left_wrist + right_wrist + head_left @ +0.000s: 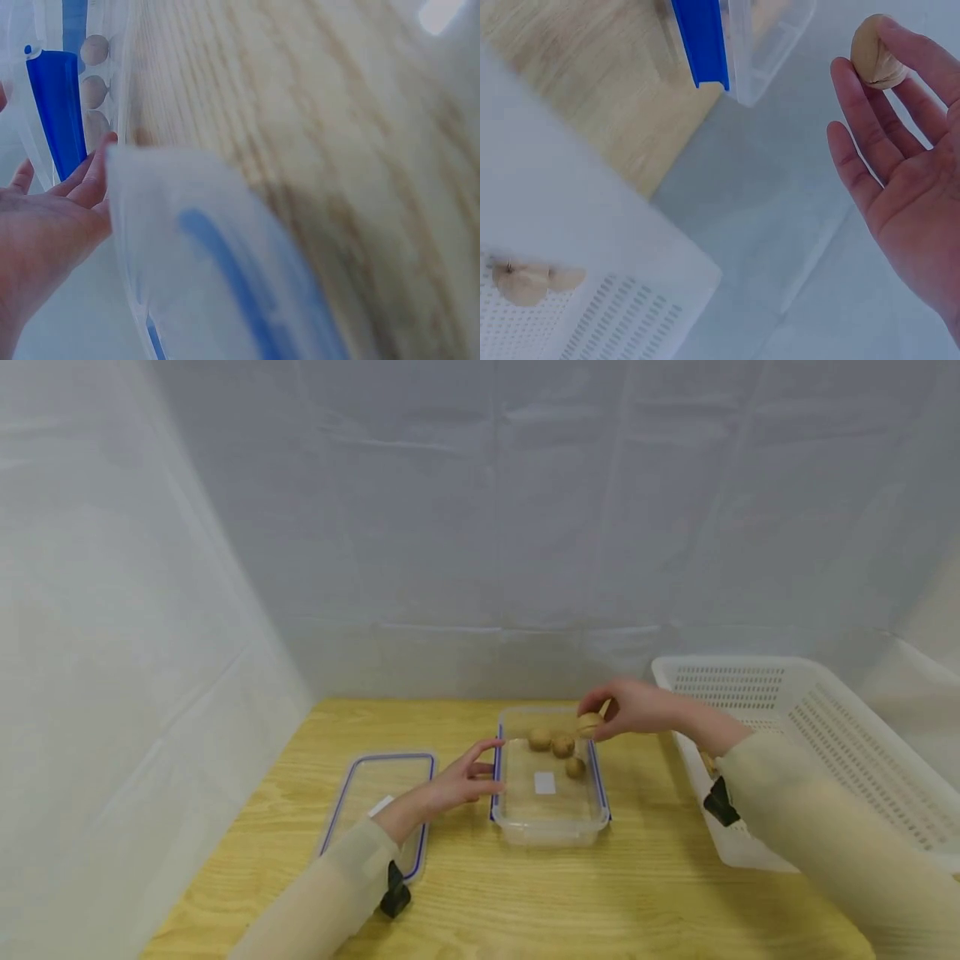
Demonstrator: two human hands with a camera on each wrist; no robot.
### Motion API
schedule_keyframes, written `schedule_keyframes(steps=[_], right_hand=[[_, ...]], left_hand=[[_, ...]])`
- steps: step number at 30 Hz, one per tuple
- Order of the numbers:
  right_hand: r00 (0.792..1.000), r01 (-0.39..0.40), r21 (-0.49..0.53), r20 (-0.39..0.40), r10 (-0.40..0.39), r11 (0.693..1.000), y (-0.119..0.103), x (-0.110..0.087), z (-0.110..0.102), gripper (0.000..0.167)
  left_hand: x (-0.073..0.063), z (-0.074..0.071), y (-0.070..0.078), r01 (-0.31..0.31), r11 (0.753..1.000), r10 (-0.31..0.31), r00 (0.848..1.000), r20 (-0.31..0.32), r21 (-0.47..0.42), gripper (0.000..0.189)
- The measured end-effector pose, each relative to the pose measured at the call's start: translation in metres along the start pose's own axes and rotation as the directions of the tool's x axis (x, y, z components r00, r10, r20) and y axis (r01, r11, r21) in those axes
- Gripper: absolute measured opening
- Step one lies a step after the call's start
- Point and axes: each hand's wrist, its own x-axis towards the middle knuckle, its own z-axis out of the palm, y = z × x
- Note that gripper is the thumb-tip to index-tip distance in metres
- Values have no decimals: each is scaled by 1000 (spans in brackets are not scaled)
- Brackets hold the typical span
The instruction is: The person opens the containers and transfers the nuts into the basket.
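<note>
My right hand (633, 708) pinches a walnut (590, 724) between thumb and fingers, above the far right corner of a clear plastic food container (551, 823). In the right wrist view, the walnut's pale shell (874, 52) shows a seam near the fingertips. Several more walnuts (540, 740) lie inside the container, toward its back and right. My left hand (455, 779) has its fingers spread and extended against the container's left side. Blue locking flaps run along the container's sides, and one blue flap (60, 112) hangs beside the left fingers.
A clear lid (378, 767) with a blue seal lies left of the container, partly under the left forearm. To the right stands a white perforated basket (832, 693), with walnuts (521, 283) inside. The wooden table (480, 910) meets a pale sheet (480, 568) behind.
</note>
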Motion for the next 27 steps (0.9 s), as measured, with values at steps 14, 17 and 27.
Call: schedule_keyframes(steps=[14, 17, 27], right_hand=[[995, -26, 12, -92, 27, 1000, 15, -55, -27, 36], [994, -37, 28, -106, 40, 999, 20, -67, -30, 36], [985, -95, -4, -146, 93, 995, 38, -103, -35, 39]], left_hand=[[-1, 1, 1, -2, 1000, 2, 1000, 10, 0, 71], [-1, 1, 0, 0, 1000, 0, 1000, 11, -2, 71], [-2, 1, -2, 3, 1000, -3, 1000, 4, 5, 70]])
